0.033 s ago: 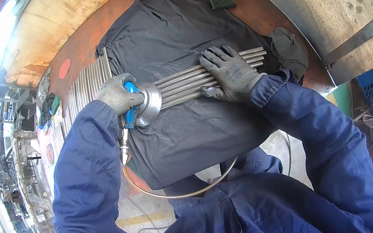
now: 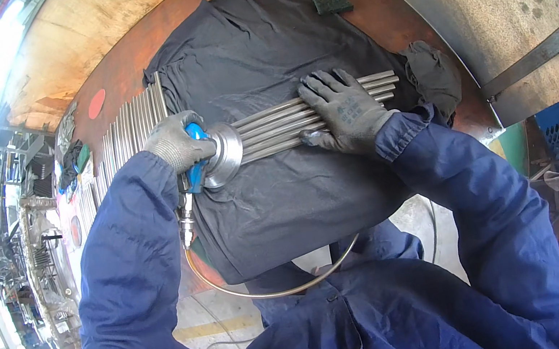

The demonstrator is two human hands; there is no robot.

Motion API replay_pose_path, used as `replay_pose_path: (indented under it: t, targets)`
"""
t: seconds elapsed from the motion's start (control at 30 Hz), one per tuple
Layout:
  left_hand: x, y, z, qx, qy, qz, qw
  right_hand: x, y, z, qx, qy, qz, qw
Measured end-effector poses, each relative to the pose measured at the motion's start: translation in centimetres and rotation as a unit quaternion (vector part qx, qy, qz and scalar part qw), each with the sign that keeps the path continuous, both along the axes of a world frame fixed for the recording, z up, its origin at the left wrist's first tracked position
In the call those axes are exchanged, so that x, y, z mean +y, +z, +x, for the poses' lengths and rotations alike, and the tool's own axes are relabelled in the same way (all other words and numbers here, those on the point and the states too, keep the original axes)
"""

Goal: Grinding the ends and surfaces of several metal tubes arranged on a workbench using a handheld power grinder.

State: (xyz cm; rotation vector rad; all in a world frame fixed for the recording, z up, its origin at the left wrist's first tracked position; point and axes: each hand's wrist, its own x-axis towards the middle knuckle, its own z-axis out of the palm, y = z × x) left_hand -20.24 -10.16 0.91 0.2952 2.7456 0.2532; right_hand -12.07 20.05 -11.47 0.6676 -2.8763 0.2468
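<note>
my left hand (image 2: 176, 143) is curled around the blue hand tool (image 2: 198, 176), disc head (image 2: 227, 153) over the metal rods (image 2: 279, 128); my right hand (image 2: 346, 109), fingers spread, rests across them.

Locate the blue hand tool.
The blue hand tool is left of centre in the head view, in the left hand, at the metal rods under the right hand.

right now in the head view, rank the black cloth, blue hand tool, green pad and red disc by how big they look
Largest to smallest:
1. black cloth
2. blue hand tool, partly covered by the left hand
3. green pad
4. red disc
</note>
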Motion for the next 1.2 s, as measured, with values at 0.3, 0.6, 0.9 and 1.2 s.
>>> replay_pose_path:
  t: [0.3,0.6,0.9,1.2]
  targets:
    - [0.9,0.3,0.3,-0.027,0.033,-0.045,0.998,-0.2,-0.3,0.6,0.014,0.002,-0.032,0.999]
    - [4.7,0.9,1.1,-0.01,0.003,-0.029,1.0,-0.1,-0.4,0.7,0.011,0.0,-0.037,0.999]
    - [7.7,-0.4,0.9,0.067,-0.098,0.013,0.993,0.4,-0.2,0.9,-0.004,-0.01,-0.085,0.996]
    - [4.2,-0.9,-0.6,0.046,-0.016,-0.005,0.999,0.1,-0.5,0.4,-0.012,-0.031,-0.122,0.992]
